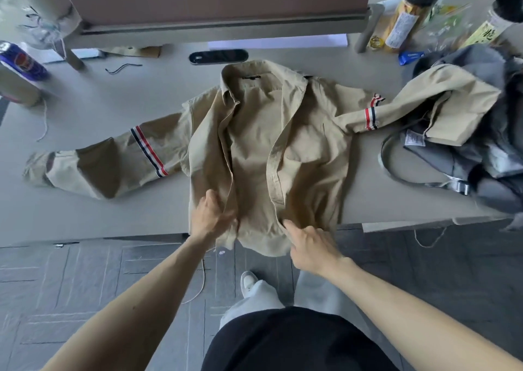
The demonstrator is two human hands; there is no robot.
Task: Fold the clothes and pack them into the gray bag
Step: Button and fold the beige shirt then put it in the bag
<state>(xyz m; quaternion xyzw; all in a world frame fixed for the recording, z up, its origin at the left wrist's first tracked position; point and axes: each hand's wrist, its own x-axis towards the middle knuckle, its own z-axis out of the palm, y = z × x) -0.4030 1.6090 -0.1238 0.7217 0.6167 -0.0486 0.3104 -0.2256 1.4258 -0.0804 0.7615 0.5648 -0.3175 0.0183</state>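
A beige shirt [263,144] with red, white and navy sleeve stripes lies spread open, front up, on the grey table [93,215]. Its hem hangs over the near edge. Its left sleeve stretches out flat to the left. Its right sleeve drapes over the gray bag [486,155] at the right. My left hand [210,218] grips the left front panel near the hem. My right hand [311,246] pinches the right front panel's lower edge.
A dark flat case [218,57] lies beyond the collar. Bottles and tubes [407,17] crowd the back right corner, and a blue can [21,62] stands at the far left. A black cord [123,68] and white strings lie on the table. Below is a grey tiled floor.
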